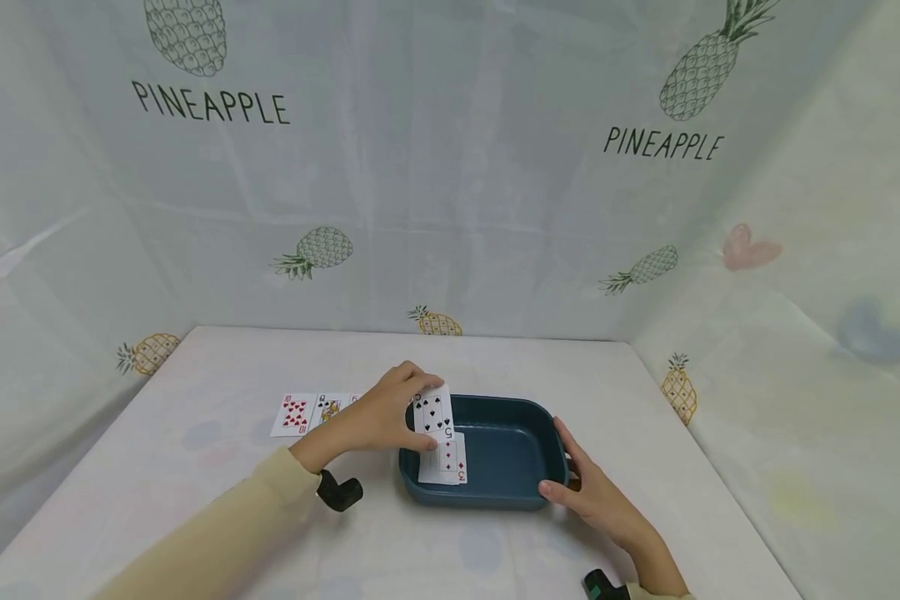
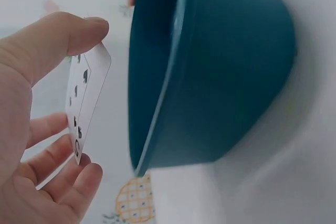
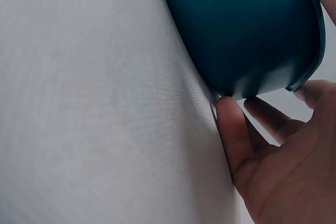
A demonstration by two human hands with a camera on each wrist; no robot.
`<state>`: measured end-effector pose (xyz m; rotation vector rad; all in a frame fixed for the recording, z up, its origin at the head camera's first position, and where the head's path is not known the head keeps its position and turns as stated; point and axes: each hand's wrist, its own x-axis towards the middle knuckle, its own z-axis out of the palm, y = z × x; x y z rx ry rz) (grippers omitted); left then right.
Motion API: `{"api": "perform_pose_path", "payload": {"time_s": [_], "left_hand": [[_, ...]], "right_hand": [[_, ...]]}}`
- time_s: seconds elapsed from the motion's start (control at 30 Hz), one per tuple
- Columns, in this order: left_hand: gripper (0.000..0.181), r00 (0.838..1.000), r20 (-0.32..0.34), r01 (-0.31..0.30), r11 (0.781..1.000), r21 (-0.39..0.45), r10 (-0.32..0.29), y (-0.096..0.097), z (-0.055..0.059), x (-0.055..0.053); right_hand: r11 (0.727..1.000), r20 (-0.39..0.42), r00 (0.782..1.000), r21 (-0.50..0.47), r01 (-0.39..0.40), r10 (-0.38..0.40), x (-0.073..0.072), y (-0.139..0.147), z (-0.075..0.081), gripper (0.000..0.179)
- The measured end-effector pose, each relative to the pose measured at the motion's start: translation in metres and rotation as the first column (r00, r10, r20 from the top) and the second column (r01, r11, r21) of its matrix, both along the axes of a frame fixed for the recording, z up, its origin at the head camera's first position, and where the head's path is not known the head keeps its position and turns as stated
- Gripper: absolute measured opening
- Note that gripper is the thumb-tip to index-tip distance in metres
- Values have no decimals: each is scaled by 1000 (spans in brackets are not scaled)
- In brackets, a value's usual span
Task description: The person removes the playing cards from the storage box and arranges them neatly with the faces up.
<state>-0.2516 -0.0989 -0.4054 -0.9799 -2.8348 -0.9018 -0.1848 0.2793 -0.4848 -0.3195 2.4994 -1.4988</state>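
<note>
My left hand (image 1: 387, 410) pinches a spade playing card (image 1: 432, 412) between thumb and fingers, over the left end of a dark blue rectangular dish (image 1: 513, 402). In the left wrist view, the card (image 2: 94, 77) is tilted, apart from the dish's rim (image 2: 176, 61). A diamond card (image 1: 448, 468) lies inside the dish at its left side, partly covered by the spade card in the head view. My right hand (image 1: 600, 496) grips the dish's right end, thumb at the near corner. In the right wrist view, its fingertips (image 3: 229, 106) touch the dish's lower side.
On the white table (image 1: 217, 383), left of the dish, lies a row of cards: a ten of hearts (image 1: 294, 414), a queen (image 1: 330, 407) and another partly hidden behind my left hand. A pineapple-print curtain (image 1: 450, 208) stands behind the table and along both sides.
</note>
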Motion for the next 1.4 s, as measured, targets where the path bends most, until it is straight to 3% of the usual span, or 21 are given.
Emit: {"api": "perform_pose_path", "payload": {"time_s": [0.3, 0.67, 1.1, 1.4], "left_hand": [[86, 1000, -18, -21, 1000, -11, 21, -28, 12, -2], [88, 997, -35, -64, 997, -48, 62, -71, 17, -8], [86, 991, -62, -125, 985, -118, 118, -131, 8, -18], [84, 992, -71, -113, 973, -203, 100, -181, -6, -30]], "right_hand": [[1000, -2, 1000, 6, 9, -9, 1, 1, -1, 99], [1000, 2, 1000, -9, 1, -1, 3, 3, 0, 99], [1000, -7, 1000, -15, -16, 16, 1, 2, -1, 99], [1000, -7, 1000, 13, -4, 4, 0, 0, 0, 99]]}}
